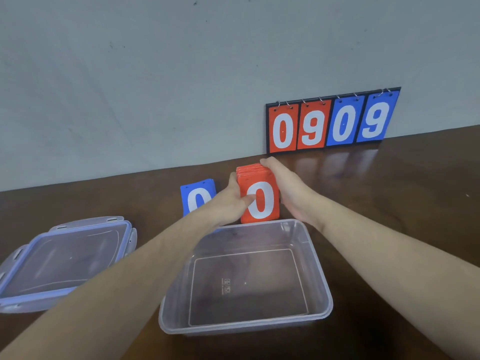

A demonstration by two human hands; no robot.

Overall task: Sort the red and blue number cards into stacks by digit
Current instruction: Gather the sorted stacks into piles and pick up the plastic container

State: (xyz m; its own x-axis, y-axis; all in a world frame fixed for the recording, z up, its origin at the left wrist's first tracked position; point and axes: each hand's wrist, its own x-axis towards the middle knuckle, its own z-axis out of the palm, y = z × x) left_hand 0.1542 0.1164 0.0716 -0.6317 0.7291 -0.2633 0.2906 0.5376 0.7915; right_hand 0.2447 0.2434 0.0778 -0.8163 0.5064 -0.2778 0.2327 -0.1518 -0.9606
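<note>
Head view: two bare hands hold a stack of red number cards upright on a dark brown wooden table.

Near the table's left edge lies a clear plastic lid with blue-tinted rim and clips point(65, 258). A stack of blue number cards point(196, 196) showing a white 0 lies near the table's point(389, 203) back edge, partly hidden by the left forearm. The left hand point(232, 201) grips the left side of the red card stack point(258, 196), thumb on its front 0 card. The right hand point(291, 188) curls round the stack's right side and top. Just in front sits a clear rectangular plastic container point(318, 268). Further right, a black flip scoreboard point(330, 120) reading 0909 leans on the grey wall point(155, 74).
</note>
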